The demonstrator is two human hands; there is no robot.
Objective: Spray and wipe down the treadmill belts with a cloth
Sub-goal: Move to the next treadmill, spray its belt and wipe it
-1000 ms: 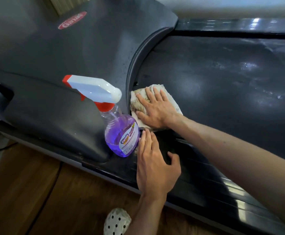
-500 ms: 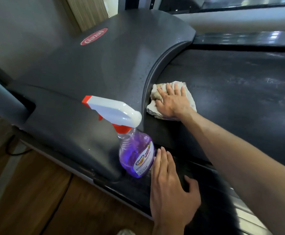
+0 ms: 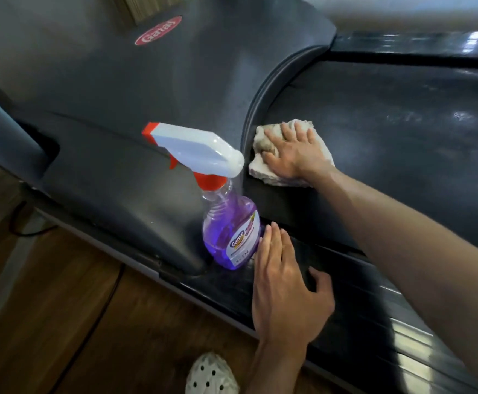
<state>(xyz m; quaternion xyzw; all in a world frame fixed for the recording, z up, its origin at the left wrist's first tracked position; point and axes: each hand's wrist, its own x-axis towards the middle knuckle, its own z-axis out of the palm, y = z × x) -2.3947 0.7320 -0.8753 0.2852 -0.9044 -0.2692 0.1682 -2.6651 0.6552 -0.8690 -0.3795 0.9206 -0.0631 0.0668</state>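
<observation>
A person's right hand (image 3: 296, 155) presses a crumpled beige cloth (image 3: 286, 150) flat against the dark treadmill belt (image 3: 388, 143), at the belt's left end, right beside the curved rim of the motor cover (image 3: 152, 89); compared with half a second earlier, hand and cloth keep nearly the same spot by that rim, after sliding farther up the belt from their place a full second ago. The fingers (image 3: 289, 130) lie spread and nearly straight on top of the cloth, which shows past them at the far and left sides and under the wrist at the near side. The left hand (image 3: 283, 285) rests flat on the near side rail (image 3: 354, 282), as before, fingers straight and together, thumb apart, holding nothing; whether its fingertips touch the purple spray bottle (image 3: 229, 231) just beside them cannot be told. The bottle, with white-and-red trigger head, stands upright where the motor cover meets the rail. The cover's red oval logo (image 3: 158, 30) is blurred, and the belt's right part runs out of view. A white perforated clog (image 3: 211, 375) on the wooden floor (image 3: 61, 308) is cut off at the bottom edge.
</observation>
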